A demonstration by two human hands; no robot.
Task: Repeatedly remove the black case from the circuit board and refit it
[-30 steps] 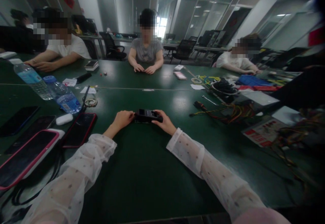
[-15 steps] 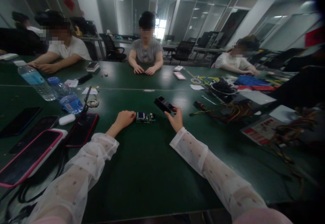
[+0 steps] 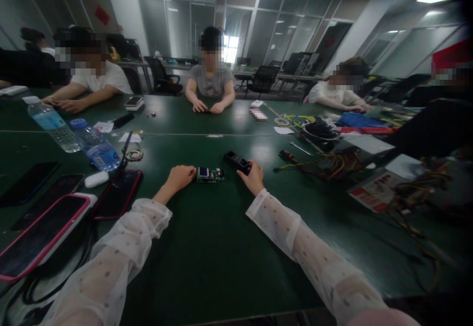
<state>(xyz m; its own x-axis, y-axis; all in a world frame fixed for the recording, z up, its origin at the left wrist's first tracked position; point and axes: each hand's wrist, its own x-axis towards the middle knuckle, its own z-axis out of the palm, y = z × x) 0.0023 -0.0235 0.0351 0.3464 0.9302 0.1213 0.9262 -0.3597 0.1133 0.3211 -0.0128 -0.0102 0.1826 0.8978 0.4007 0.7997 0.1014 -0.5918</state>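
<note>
A small green circuit board (image 3: 210, 175) with a little screen on its left half is in front of me, above the green table (image 3: 214, 257). My left hand (image 3: 180, 177) is closed at the board's left end, fingertips pinching its edge. To the right, my right hand (image 3: 253, 177) grips a black rectangular plastic case (image 3: 236, 161) by its right end, thumb at the near side. Openings show in the case's upper face. A small gap separates case and board.
To the left are several phones, including a pink-edged one (image 3: 40, 237), a white earbud case (image 3: 96, 179) and two water bottles (image 3: 99, 151). Bundled wires (image 3: 332, 161) and a wrench (image 3: 301, 148) lie right. Co-workers sit across the table, one in a grey shirt (image 3: 210, 82).
The black case has come slightly lower and nearer, its upper face turned a little in my right hand. My left hand and the circuit board keep nearly the same place. The view has tilted slightly up.
</note>
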